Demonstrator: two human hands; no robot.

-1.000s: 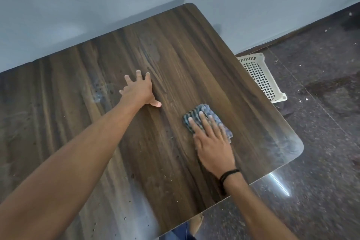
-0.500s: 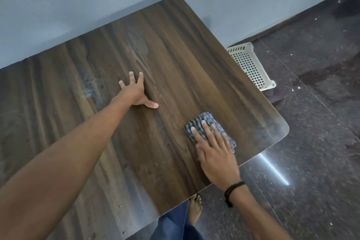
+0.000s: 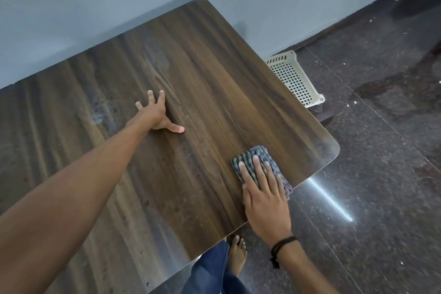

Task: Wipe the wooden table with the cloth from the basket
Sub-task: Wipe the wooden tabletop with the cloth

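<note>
- Head view: right hand [image 3: 265,200] lies flat on the folded checked cloth [image 3: 259,151], fingers [image 3: 256,169] straight and slightly spread, pressing it onto the desk [image 3: 214,67]; nothing is pinched
- Cloth sits near the right corner of the desk, its lower right edge at or just past the near rim; cannot tell how much overhangs
- Left hand [image 3: 155,114] rests well apart, toward the desk's middle, fingers splayed, thumb out, palm down as a brace
- Risk 1: a stroke toward the rim under flat pressure alone could push the cloth off onto the floor [image 3: 381,150], since no finger hooks it
- Risk 2: the folded layers could slide apart or bunch under the palm, so less fabric meets the wood
- Risk 3: specks and smears show on the left and near parts of the desk, well apart from the cloth; short strokes at this corner would miss them
- Risk 4: crumbs swept over the rim would land by the bare foot [image 3: 236,253] below
- Basket [image 3: 293,76] stands on the floor beyond the desk's right side, out of the stroke path
</note>
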